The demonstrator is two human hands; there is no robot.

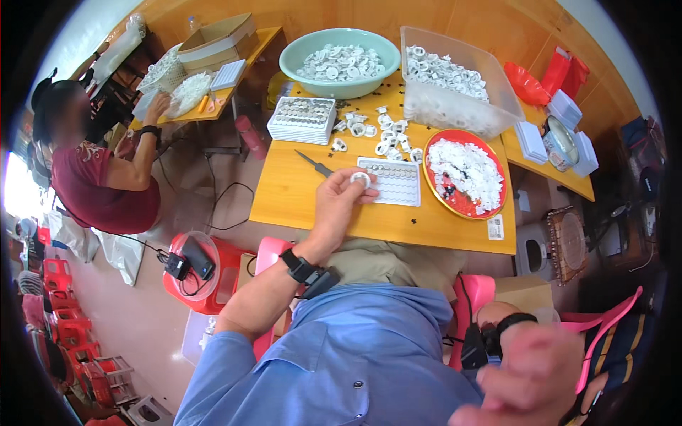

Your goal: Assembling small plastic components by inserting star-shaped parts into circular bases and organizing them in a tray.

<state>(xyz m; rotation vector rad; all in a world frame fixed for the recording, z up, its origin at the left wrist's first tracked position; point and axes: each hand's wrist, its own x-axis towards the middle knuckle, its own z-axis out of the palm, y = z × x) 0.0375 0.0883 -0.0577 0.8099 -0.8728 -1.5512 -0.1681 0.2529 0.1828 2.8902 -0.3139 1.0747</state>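
Note:
Over the yellow table's front half, my left hand point(339, 197) pinches a small round white plastic part point(360, 179) between thumb and fingers. Just right of it lies a white tray point(398, 193) with rows of small pockets, some at its far end holding round pieces. A dark pointed tool point(314, 163) rests on the tabletop beyond my left hand. My right hand point(529, 380) is raised at the lower right, away from the table and close to the camera. Motion smears its fingers, so whether it holds anything is unclear.
Loose white parts point(391, 135) lie mid-table. Behind them stand a green basin point(288, 60) and a clear bin point(462, 117) of white parts. A red round tray point(430, 186) holds small white pieces; stacked trays point(295, 133) stand left. A co-worker point(106, 167) sits at another table.

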